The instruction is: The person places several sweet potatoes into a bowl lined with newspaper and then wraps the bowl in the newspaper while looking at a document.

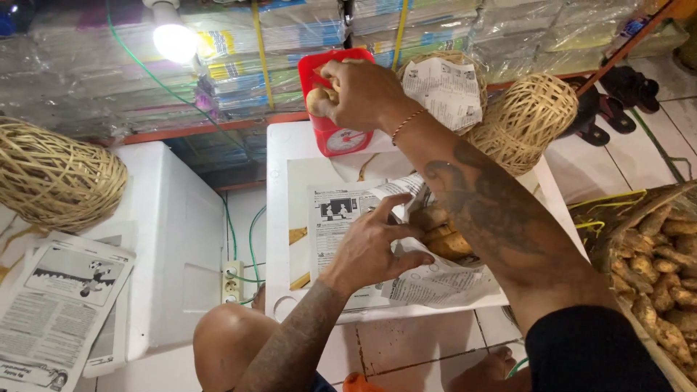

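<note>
Nearest you, your left hand (374,243) lies on the sheet of newspaper (341,218) spread across the white foam box (283,145), fingers spread and curled loosely over the paper's folded edge, pinning it rather than gripping. Tucked under that fold are several tan roots (443,239), knobbly and dry-looking. If you lift this hand too soon, the thin, crinkled paper may spring open and the roots could roll off the smooth box top.

Farther out, your right hand (359,91) is closed around a pale, rounded root (318,100), fingers wrapped tight, holding it at the tray of the red kitchen scale (335,109). The scale stands near the box's far edge; a heavy set-down or a knock from your wrist could tip it backwards.

At your right, a crate (617,218) holds a pile of the same lumpy roots. Two woven cane baskets (526,120) lie on their sides beyond, coarse and springy, one lined with newspaper. A bare bulb (174,36) glares against plastic-wrapped bundles.
</note>
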